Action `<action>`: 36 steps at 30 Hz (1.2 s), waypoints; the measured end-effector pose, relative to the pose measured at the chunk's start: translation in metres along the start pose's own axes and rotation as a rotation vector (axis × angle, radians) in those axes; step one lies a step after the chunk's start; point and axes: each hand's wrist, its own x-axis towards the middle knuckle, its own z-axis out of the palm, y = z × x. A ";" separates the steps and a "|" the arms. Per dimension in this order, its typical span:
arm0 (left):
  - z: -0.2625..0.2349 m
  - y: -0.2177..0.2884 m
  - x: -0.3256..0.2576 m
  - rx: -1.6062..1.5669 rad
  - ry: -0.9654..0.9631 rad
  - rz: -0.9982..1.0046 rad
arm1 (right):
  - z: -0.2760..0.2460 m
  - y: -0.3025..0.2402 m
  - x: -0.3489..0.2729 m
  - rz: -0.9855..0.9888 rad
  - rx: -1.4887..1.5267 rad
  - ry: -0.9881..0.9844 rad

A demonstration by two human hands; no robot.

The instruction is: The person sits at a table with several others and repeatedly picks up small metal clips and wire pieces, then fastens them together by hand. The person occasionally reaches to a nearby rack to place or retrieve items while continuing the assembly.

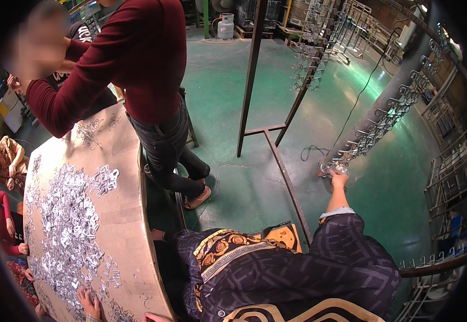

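Observation:
My right arm reaches out to the right. At its end my right hand (pixel 339 178) is closed around shiny metal pieces (pixel 327 168) at the near end of a thick grey pole (pixel 363 119). Bent metal hooks (pixel 388 117) line this pole. To the left, by the table's edge, my left hand (pixel 158 234) shows only in small part beyond the dark patterned sleeve (pixel 182 241); its fingers are too hidden to read. The brown-topped table (pixel 129 214) bears a large heap of small silvery metal pieces (pixel 70 214).
A person in a dark red top (pixel 150 53) stands at the table's far side. Other people's hands (pixel 89 305) rest along its near and left edges. A dark metal frame (pixel 249 86) stands ahead, beside hanging hooks (pixel 309 67). A gas cylinder (pixel 225 27) is at the back.

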 end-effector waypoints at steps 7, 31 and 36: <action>0.035 0.170 -0.060 -0.028 0.605 -0.607 | 0.006 0.023 0.015 0.180 0.148 0.052; 0.086 0.306 -0.104 -0.124 0.692 -0.715 | -0.019 -0.047 -0.035 -0.162 -0.104 0.079; 0.089 0.303 -0.105 -0.141 0.694 -0.724 | -0.023 -0.059 -0.044 -0.168 -0.114 0.136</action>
